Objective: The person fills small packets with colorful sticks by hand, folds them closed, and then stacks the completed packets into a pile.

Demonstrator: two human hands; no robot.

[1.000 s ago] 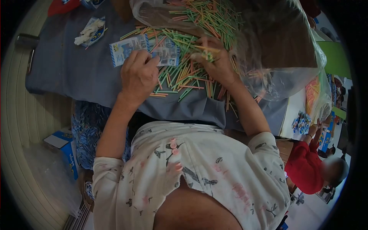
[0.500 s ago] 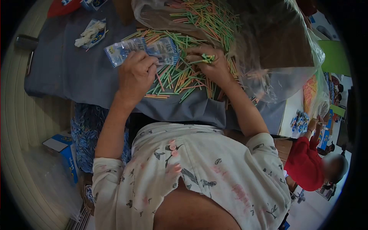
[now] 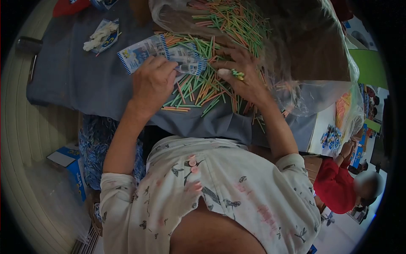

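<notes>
My left hand [image 3: 154, 82] is closed, its fingers pinching a printed blue-and-clear plastic packet [image 3: 144, 53]. A second packet of the same print [image 3: 188, 63] overlaps it and reaches toward my other hand. My right hand [image 3: 243, 78] curls around a small bunch of thin green and yellow sticks [image 3: 237, 75], whose ends stick out between the fingers. Its thumb and forefinger are near the packet's right edge. Beneath both hands spreads a loose heap of thin green and orange sticks [image 3: 207, 95].
A large clear plastic bag [image 3: 292, 95] holding more sticks [image 3: 237, 21] lies at the back of the grey-clothed table [image 3: 76, 80]. To the left are a packet with a crumpled white item [image 3: 101, 37] and a dark cylinder [image 3: 28, 45]. A person in red [image 3: 336, 186] works at the right.
My right hand has shifted right with its bunch of sticks, thumb now showing. The packets have turned and moved slightly right, still held in my left hand.
</notes>
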